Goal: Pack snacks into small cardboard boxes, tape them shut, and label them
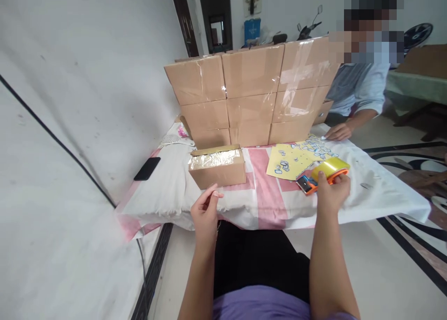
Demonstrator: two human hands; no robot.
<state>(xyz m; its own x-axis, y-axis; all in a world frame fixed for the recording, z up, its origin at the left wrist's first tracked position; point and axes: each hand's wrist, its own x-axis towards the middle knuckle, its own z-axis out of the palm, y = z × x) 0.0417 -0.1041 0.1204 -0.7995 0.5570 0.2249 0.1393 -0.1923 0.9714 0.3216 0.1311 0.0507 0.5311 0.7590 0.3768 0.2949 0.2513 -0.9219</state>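
My right hand (334,190) grips a tape dispenser (308,184), orange and blue, with a roll of yellowish clear tape, at the right of the table. My left hand (206,207) is closed, its thumb and fingers pinched together; whatever may be between them is too small to make out. Just beyond the left hand, near the table's front edge, sits a small cardboard box (220,173). Shiny tape covers its top, and a flap edge stands along its back.
Behind it rises a stacked wall of taped cardboard boxes (249,103). A yellow sheet (284,162) with small scraps lies right of centre, a black phone (147,168) at the left edge. Across the table, a person's hand (338,131) rests by the scraps.
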